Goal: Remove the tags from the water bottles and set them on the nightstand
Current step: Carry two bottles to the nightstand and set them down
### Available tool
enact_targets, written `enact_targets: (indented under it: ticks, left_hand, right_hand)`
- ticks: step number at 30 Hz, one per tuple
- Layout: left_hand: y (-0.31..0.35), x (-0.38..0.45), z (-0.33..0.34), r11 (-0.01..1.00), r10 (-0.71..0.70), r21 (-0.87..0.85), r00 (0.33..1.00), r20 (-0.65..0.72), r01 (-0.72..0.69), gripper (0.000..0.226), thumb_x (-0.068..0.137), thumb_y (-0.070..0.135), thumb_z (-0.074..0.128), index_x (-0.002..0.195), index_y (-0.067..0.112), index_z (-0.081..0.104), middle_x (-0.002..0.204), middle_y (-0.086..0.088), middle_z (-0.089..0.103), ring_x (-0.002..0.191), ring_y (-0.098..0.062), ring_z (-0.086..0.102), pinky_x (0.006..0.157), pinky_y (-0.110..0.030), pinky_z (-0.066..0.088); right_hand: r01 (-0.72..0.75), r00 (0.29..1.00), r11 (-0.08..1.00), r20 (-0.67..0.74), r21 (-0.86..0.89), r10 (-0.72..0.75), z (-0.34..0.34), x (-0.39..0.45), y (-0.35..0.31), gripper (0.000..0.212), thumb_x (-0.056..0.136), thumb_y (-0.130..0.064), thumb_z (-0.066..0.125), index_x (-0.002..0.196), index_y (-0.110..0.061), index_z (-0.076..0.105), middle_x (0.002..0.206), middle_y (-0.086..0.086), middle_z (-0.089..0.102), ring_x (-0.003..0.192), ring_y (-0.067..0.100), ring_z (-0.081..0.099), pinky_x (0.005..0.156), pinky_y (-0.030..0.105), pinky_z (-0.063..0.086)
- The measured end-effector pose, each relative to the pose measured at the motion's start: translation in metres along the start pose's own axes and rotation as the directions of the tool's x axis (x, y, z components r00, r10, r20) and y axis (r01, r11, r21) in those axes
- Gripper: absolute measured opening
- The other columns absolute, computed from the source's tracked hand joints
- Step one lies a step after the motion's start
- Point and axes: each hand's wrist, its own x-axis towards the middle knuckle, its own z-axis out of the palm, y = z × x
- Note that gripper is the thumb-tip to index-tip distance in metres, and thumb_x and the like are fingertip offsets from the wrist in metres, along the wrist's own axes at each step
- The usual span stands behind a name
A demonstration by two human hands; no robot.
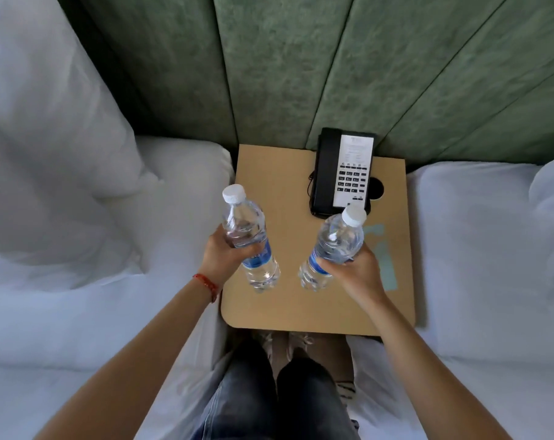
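We are looking down at a tan nightstand [301,309] standing between two white beds. The left hand [225,258] is gripping the left water bottle [248,236], its fingers curling around the middle just above the blue label. The right hand [355,269] is holding the right water bottle [334,246] in the same way, fingers wrapping around the body. Both bottles are leaning, white caps pointing far, above the near half of the nightstand; we cannot tell if their bases are touching it. A black telephone [342,173] is lying at the far right side. A pale green paper [386,262] is lying on the nightstand just right of the right hand.
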Motion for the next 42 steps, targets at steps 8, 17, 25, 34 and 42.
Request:
enact_targets:
  ticks: [8,17,25,34,42]
  left_hand:
    - [-0.026,0.037,0.011,0.999,-0.034,-0.007,0.999,0.027,0.034,0.044,0.055,0.022,0.079,0.092,0.037,0.060,0.086,0.024,0.070,0.083,0.003,0.065,0.063,-0.011,0.050]
    - [-0.036,0.070,0.026,0.999,-0.033,-0.009,0.999,0.028,0.033,0.048,0.055,0.029,0.077,0.099,0.034,0.059,0.090,0.018,0.069,0.087,0.002,0.065,0.068,-0.014,0.051]
    - [-0.038,0.088,0.036,1.000,-0.029,-0.008,0.996,0.085,0.030,0.059,0.062,0.020,0.075,0.118,0.018,0.055,0.111,-0.002,0.065,0.104,-0.014,0.061,0.089,-0.030,0.050]
    - [-0.038,0.103,0.042,0.997,-0.035,0.077,0.995,0.095,0.028,0.070,0.056,0.018,0.075,0.120,0.010,0.048,0.111,-0.004,0.060,0.097,-0.011,0.060,0.079,-0.015,0.049]
    - [-0.045,0.101,0.041,0.997,-0.045,0.075,0.990,0.136,0.035,0.074,0.056,0.020,0.077,0.122,0.007,0.045,0.119,-0.010,0.058,0.108,-0.020,0.057,0.087,-0.023,0.048]
  right_hand:
    - [-0.038,0.999,0.996,0.031,0.075,0.036,0.016,0.041,0.029,0.056,0.068,-0.007,0.078,0.118,-0.009,0.053,0.111,0.009,0.066,0.103,0.023,0.062,0.092,0.042,0.049]
    - [-0.056,0.997,0.987,0.069,0.152,0.046,0.025,0.084,0.046,0.065,0.067,-0.003,0.077,0.124,-0.006,0.047,0.111,0.007,0.063,0.102,0.020,0.062,0.088,0.028,0.050]
    - [-0.083,0.991,0.981,0.121,0.176,0.062,0.035,0.111,0.055,0.064,0.065,0.005,0.076,0.122,-0.007,0.049,0.105,0.001,0.063,0.091,0.008,0.062,0.078,0.016,0.050]
    - [-0.040,0.988,0.996,0.149,0.084,0.027,0.041,0.126,0.064,0.071,0.061,-0.004,0.082,0.122,-0.013,0.048,0.104,-0.008,0.061,0.095,0.009,0.059,0.081,0.015,0.047]
    - [-0.061,0.982,0.995,0.182,0.081,0.045,0.043,0.120,0.074,0.070,0.058,-0.009,0.082,0.106,-0.042,0.043,0.096,-0.022,0.059,0.086,-0.010,0.058,0.074,0.011,0.047]
